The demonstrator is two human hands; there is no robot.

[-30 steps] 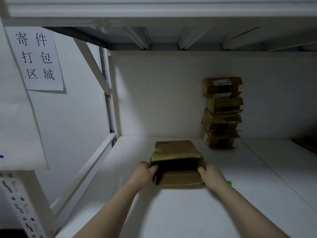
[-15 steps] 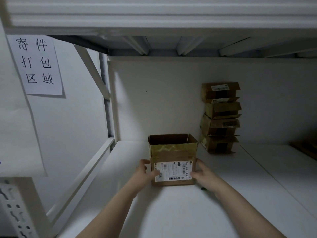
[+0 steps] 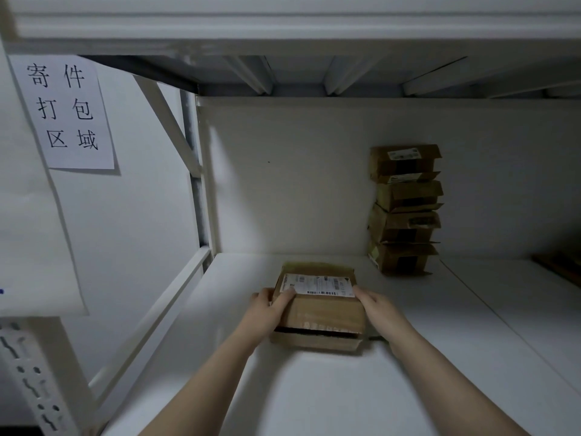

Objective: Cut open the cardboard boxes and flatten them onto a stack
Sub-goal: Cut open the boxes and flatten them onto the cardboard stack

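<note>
A: What do the boxes hold?

B: The box (image 3: 317, 309) at lower centre shows only a dark slit along its near edge, under the top flap, so its contents cannot be told. A white label (image 3: 317, 286) lies on its top, toward the far side. The stack (image 3: 405, 209) at centre right is four brown boxes piled against the back panel (image 3: 283, 184), flaps partly loose. Their insides are dark too.

A: And the room?

B: A white surface (image 3: 314, 388) carries the box and the stack, which sit well apart. A white shelf (image 3: 283, 26) runs across the top of the frame. A paper sign (image 3: 63, 111) with six Chinese characters hangs at upper left, and a slotted rack post (image 3: 31, 372) stands at lower left. The light is dim.

A: Where is the box relative to the person's hands?

B: Between them, resting on the surface. The left grip (image 3: 267, 313) clasps the box's left side, thumb over the top edge by the label's corner. The right grip (image 3: 377, 306) holds the right side, thumb at the label's other corner. Both forearms reach in from the bottom of the frame.
</note>
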